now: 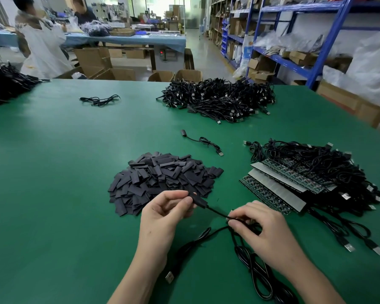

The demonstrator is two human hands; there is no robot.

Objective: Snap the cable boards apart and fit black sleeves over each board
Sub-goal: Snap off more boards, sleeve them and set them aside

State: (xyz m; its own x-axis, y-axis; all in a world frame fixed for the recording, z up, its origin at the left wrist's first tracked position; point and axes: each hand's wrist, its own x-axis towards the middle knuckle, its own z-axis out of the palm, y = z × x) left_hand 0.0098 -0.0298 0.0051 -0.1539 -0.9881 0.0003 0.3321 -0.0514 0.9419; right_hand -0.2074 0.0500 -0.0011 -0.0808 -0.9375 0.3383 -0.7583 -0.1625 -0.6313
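Near the middle of the green table (64, 172), the left hand (162, 218) has its grip closed on a flat black soft sleeve (199, 200) at the end of a thin black cable (217, 212). Just right of it, the right hand (261, 227) pinches that cable. The board inside is hidden. The sleeve looks light and easily flattened, so hold its edges. The cable is limp, so take it close to the board. Unsnapped green board panels (276, 185) lie right.
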